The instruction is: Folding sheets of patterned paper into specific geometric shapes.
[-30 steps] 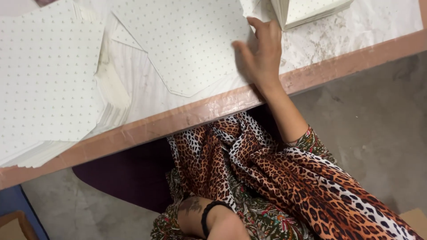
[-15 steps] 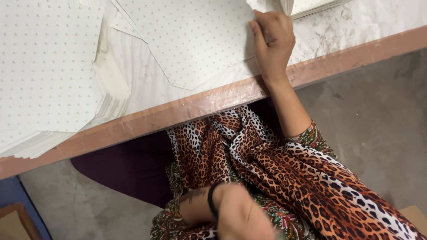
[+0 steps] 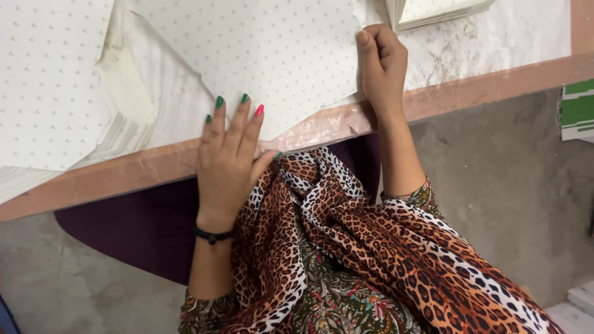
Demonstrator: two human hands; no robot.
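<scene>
Nearest the camera is a leopard-print scarf over flowery clothes, and 2 hands reach out from it. The left hand lies flat with its fingers spread out, holding nothing. It has 1 black band on the wrist, plus green nails and 1 red nail. Its fingertips rest on the near edge of 1 big white sheet with tiny dots, at the pink table edge. At 1 o'clock from it, the right hand is curled and pinches the right edge of the same sheet. At 10 o'clock sits 1 thick stack of dotted sheets. At 3 o'clock, by the floor, is 1 green and white box. Farthest, at 12 o'clock, is 1 more white stack.
</scene>
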